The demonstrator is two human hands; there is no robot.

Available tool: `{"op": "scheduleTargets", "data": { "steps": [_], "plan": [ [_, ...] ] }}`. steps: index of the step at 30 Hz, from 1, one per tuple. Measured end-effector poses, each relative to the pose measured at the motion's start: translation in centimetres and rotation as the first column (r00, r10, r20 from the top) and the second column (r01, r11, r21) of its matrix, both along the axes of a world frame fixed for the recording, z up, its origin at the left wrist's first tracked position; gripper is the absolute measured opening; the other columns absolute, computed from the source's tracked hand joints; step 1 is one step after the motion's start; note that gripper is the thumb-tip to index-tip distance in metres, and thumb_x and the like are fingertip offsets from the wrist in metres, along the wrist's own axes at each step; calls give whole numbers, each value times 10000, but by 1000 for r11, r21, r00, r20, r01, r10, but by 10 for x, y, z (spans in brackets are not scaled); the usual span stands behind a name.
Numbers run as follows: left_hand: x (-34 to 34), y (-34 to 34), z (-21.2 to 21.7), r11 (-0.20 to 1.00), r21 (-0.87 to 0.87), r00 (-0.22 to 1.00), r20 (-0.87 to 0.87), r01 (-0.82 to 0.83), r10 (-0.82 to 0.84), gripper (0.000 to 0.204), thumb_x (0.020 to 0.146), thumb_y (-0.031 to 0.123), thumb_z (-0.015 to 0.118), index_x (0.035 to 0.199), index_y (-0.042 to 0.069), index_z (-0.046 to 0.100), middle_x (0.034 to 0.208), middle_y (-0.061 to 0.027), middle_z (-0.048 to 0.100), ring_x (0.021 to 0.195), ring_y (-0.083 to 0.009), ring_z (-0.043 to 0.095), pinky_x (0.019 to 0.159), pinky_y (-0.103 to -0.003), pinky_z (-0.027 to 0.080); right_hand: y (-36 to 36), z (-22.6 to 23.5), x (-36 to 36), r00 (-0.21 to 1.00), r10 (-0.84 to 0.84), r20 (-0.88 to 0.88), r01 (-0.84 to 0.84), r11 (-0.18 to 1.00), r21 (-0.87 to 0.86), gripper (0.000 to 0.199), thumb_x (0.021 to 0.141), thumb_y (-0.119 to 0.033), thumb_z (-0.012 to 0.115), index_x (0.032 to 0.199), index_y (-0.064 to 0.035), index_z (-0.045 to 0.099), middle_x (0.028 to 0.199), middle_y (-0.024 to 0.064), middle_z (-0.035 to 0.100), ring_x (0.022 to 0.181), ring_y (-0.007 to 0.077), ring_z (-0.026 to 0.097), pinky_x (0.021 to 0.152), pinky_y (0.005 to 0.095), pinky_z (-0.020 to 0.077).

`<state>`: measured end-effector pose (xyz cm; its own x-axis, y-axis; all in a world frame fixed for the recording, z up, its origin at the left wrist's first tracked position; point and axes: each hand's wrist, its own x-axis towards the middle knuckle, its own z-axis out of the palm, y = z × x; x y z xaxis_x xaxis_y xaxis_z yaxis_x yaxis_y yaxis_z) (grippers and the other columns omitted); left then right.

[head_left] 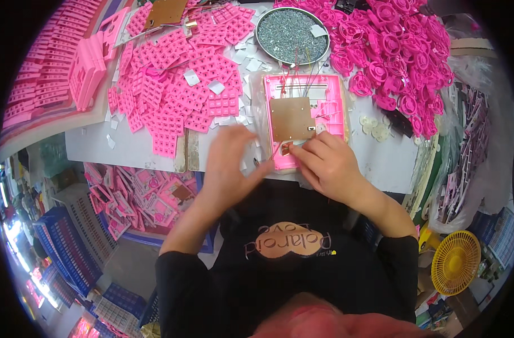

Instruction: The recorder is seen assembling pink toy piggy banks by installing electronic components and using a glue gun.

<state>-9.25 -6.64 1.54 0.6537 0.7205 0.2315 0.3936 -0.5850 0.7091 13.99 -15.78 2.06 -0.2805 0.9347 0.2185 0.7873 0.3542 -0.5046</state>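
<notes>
Two hands meet at the near edge of the counter (127, 147), and we work over a pink plastic housing (330, 104) lying flat with its open side up. Its long axis runs away from us, the far end pointing toward the round tin of small screws (292, 34). A brown circuit board (291, 118) sits in the housing with thin wires running off its far edge. Our right hand (326, 164) rests on the housing's near end, fingers curled close around a small part there, probably steadying it; what exactly they pinch we cannot tell. Our left hand (230, 163) hovers just beside, fingers loosely spread and holding nothing we can see. Pink keypad mats (178, 84) lie heaped to the left, pink ring parts (398, 45) to the right, within easy reach.
</notes>
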Motion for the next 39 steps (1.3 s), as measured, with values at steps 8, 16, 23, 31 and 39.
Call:
{"op": "scheduleTargets", "data": {
  "steps": [8, 16, 23, 31, 39],
  "plan": [
    [-11, 12, -3, 993, -8, 984, 127, -121, 121, 157, 801, -33, 729, 907, 12, 623, 936, -125, 642, 791, -227, 607, 686, -328, 471, 4, 7, -11, 989, -7, 149, 10, 1000, -20, 400, 784, -122, 747, 1178, -81, 687, 909, 51, 588, 838, 246, 574, 669, 371, 475],
    [27, 18, -7, 405, -889, 781, 404, 213, 476, 98, 943, 24, 683, 995, -45, 637, 832, -101, 713, 589, -63, 573, 512, -194, 435, 6, 15, 5, 986, 135, 101, -122, 984, -130, 374, 801, -192, 747, 1160, -98, 694, 924, 49, 567, 863, 243, 566, 724, 379, 505],
    [20, 7, -16, 548, -819, 844, 408, 169, 349, 84, 904, 47, 735, 940, -6, 682, 802, -82, 712, 599, -75, 593, 511, -232, 441, 5, 9, 12, 993, 118, -15, -119, 984, -135, 347, 791, -182, 745, 1123, -88, 711, 953, 51, 589, 878, 251, 577, 728, 381, 508],
    [36, 3, 6, 978, -185, 995, 31, 101, -97, 137, 785, 82, 778, 887, 58, 689, 798, -85, 681, 680, -258, 670, 603, -354, 524, 6, 15, 9, 998, 62, 30, -62, 998, -20, 334, 782, -175, 764, 1101, -89, 708, 932, 60, 607, 858, 268, 599, 704, 396, 506],
    [50, 19, 16, 970, -28, 969, -54, 240, -242, 201, 800, 68, 769, 958, 49, 646, 843, -104, 633, 732, -286, 646, 621, -373, 510, 20, 11, 17, 922, -82, -377, 68, 996, -51, 274, 813, -77, 766, 1077, -58, 697, 864, 100, 673, 752, 282, 643, 679, 386, 519]
  ]
}}
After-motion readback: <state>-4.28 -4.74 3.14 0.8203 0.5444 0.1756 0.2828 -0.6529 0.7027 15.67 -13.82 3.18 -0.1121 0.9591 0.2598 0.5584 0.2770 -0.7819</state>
